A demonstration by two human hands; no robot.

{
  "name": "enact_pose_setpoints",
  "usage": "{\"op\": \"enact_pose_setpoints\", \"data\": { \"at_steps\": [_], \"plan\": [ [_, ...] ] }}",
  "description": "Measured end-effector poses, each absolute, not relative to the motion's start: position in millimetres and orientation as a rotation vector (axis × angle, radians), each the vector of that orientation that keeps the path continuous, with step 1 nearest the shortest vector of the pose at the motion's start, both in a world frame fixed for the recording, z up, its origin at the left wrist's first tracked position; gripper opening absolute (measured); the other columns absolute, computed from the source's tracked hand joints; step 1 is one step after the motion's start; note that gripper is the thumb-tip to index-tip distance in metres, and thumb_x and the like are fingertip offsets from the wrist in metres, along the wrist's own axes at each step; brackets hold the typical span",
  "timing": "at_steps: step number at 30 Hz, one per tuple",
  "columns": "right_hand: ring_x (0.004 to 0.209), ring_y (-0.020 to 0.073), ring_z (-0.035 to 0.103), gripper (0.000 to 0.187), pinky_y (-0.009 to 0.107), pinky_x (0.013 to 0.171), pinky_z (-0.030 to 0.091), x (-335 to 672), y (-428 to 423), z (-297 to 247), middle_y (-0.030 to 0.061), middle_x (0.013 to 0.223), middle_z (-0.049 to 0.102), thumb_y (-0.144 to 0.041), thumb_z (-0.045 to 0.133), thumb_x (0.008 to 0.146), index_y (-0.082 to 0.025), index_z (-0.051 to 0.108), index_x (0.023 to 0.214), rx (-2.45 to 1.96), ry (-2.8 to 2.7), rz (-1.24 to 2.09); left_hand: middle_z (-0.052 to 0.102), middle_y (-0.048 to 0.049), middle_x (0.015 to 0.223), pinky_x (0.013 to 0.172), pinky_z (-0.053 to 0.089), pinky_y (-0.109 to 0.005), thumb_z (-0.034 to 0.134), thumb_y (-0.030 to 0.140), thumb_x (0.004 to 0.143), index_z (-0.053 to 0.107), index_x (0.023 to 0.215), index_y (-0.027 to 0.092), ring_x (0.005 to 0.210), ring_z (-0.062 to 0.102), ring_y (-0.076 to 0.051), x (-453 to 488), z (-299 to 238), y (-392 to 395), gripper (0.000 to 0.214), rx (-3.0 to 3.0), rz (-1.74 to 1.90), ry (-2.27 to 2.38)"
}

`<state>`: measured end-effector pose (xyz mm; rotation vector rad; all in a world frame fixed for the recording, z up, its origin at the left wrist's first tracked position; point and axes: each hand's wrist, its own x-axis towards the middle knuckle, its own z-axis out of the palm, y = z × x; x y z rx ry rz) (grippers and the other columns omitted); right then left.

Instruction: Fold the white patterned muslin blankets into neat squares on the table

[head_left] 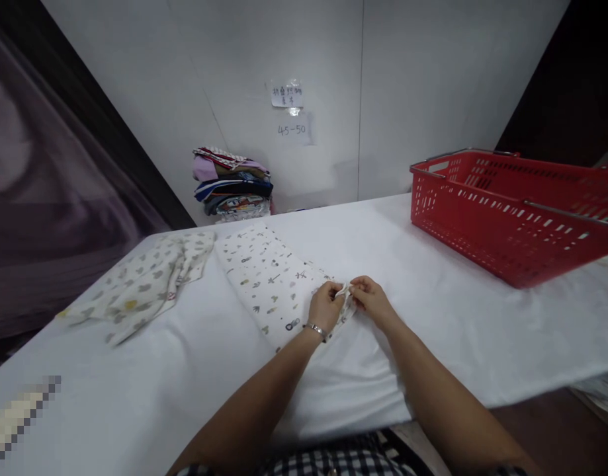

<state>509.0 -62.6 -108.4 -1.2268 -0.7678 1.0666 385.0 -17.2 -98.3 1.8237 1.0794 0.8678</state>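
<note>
A small white printed garment (264, 274) lies stretched out flat on the white table (457, 317), running from the back left toward me. Both hands meet at its near end. My left hand (324, 306), with a bracelet at the wrist, pinches the fabric edge with closed fingers. My right hand (372, 301) pinches the same edge just to the right, fingers closed on the cloth. The piece of fabric between the fingertips is slightly raised off the table.
A second, crumpled printed garment (145, 281) lies at the left. A stack of folded clothes (233, 184) stands against the back wall under two paper labels (287, 96). A red plastic basket (512, 211) sits at the right.
</note>
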Motion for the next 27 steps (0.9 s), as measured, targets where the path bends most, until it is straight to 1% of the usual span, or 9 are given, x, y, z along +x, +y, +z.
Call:
{"op": "enact_pose_setpoints", "data": {
  "at_steps": [3, 6, 11, 16, 19, 23, 27],
  "plan": [
    [0.043, 0.0077, 0.041, 0.027, 0.019, 0.038, 0.026, 508, -65, -106, -0.0062, 0.055, 0.049, -0.031, 0.061, 0.061, -0.020, 0.049, 0.082, -1.204, -0.847, 1.032, 0.063, 0.0006, 0.073, 0.064, 0.044, -0.022, 0.056, 0.017, 0.070, 0.058, 0.075, 0.017, 0.064, 0.056, -0.010, 385, -99, -18, 0.006, 1.821, 0.870, 1.061],
    [0.048, 0.0084, 0.044, 0.030, 0.020, 0.039, 0.030, 508, -67, -105, -0.0051, 0.062, 0.051, -0.032, 0.060, 0.064, -0.020, 0.047, 0.089, -1.203, -0.903, 1.006, 0.063, 0.0001, 0.073, 0.063, 0.044, -0.022, 0.057, 0.021, 0.070, 0.059, 0.076, 0.017, 0.065, 0.056, -0.011, 384, -100, -18, 0.007, 1.797, 0.870, 1.038],
    [0.043, 0.0076, 0.040, 0.033, 0.021, 0.038, 0.029, 508, -65, -109, -0.0070, 0.059, 0.049, -0.037, 0.060, 0.068, -0.021, 0.045, 0.093, -1.193, -0.936, 0.980, 0.061, 0.0008, 0.066, 0.061, 0.043, -0.022, 0.055, 0.025, 0.073, 0.059, 0.071, 0.016, 0.062, 0.055, -0.011, 382, -100, -16, 0.010, 1.749, 0.837, 0.984],
    [0.043, 0.0085, 0.042, 0.031, 0.022, 0.041, 0.033, 510, -63, -111, -0.0070, 0.057, 0.052, -0.033, 0.059, 0.069, -0.021, 0.045, 0.094, -1.131, -0.887, 1.019, 0.060, 0.0014, 0.065, 0.059, 0.042, -0.022, 0.051, 0.026, 0.077, 0.058, 0.073, 0.016, 0.061, 0.054, -0.011, 377, -91, -5, 0.013, 1.730, 0.930, 1.069],
    [0.045, 0.0087, 0.044, 0.031, 0.021, 0.043, 0.034, 511, -65, -108, -0.0066, 0.058, 0.053, -0.031, 0.060, 0.069, -0.021, 0.045, 0.095, -1.108, -0.863, 1.042, 0.062, 0.0000, 0.075, 0.066, 0.044, -0.023, 0.046, 0.026, 0.082, 0.058, 0.083, 0.018, 0.070, 0.056, -0.012, 373, -82, -5, 0.015, 1.992, 1.016, 1.078],
    [0.048, 0.0088, 0.045, 0.030, 0.021, 0.045, 0.035, 511, -67, -107, -0.0066, 0.060, 0.053, -0.028, 0.059, 0.069, -0.022, 0.047, 0.096, -1.059, -0.839, 1.071, 0.062, -0.0025, 0.093, 0.081, 0.043, -0.028, 0.044, 0.018, 0.083, 0.057, 0.089, 0.021, 0.091, 0.055, -0.015, 373, -78, -18, 0.014, 2.487, 0.839, 0.927],
    [0.049, 0.0088, 0.046, 0.029, 0.021, 0.045, 0.035, 512, -67, -108, -0.0065, 0.060, 0.052, -0.027, 0.060, 0.068, -0.022, 0.048, 0.094, -1.055, -0.829, 1.073, 0.061, -0.0036, 0.097, 0.083, 0.043, -0.029, 0.041, 0.016, 0.085, 0.054, 0.091, 0.020, 0.095, 0.054, -0.016, 375, -84, -25, 0.015, 2.585, 0.809, 0.915]
  ]
}}
